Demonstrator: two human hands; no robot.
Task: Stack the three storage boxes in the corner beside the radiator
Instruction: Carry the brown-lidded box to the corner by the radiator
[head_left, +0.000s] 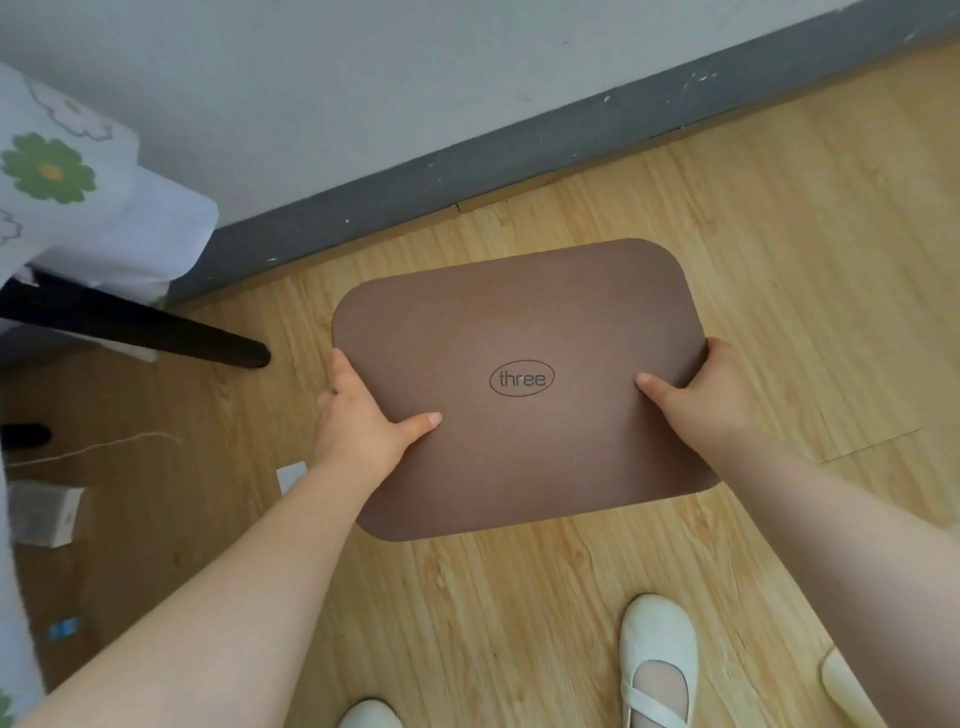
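Observation:
A brown storage box with rounded corners and the word "three" in an oval on its lid fills the middle of the view, seen from above over the wooden floor. My left hand grips its left edge, thumb pressed on the lid. My right hand grips its right edge, thumb also on top. The box's sides and whatever lies under it are hidden by the lid. No other storage box and no radiator show.
A grey skirting board runs along the white wall behind the box. A flower-print cloth hangs over furniture with a dark leg at left. A small carton lies on the floor at left. My white shoes stand below.

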